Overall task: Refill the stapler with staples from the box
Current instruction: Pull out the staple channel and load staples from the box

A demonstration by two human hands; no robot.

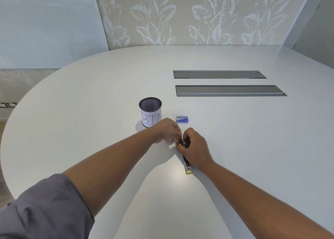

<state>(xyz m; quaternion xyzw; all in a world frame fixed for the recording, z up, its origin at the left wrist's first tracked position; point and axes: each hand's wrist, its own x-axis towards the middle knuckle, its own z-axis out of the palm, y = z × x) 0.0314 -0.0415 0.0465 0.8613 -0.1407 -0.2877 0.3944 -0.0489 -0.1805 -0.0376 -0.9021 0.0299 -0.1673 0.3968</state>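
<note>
- Stapler (187, 166) lies on the table, long axis running from your near edge away toward the staple box (182, 119).
- Your right hand (194, 147) clamps its far end; left hand (167, 130) pinches there too, contents unclear.
- Box sits just beyond both hands.

Hands: two, left hand (167, 130) and right hand (194, 146), close together over tabletop (235, 139).
Stapler (187, 166): one, yellow end showing.
Staple box (182, 119): one, blue.
Mesh cup (150, 111): one, black, with one paper label marked "BIN".
Grey cable hatches set in tabletop: two, far hatch (219, 74) and near hatch (230, 90).
Sleeve (41, 211): one, grey, on left arm.
</note>
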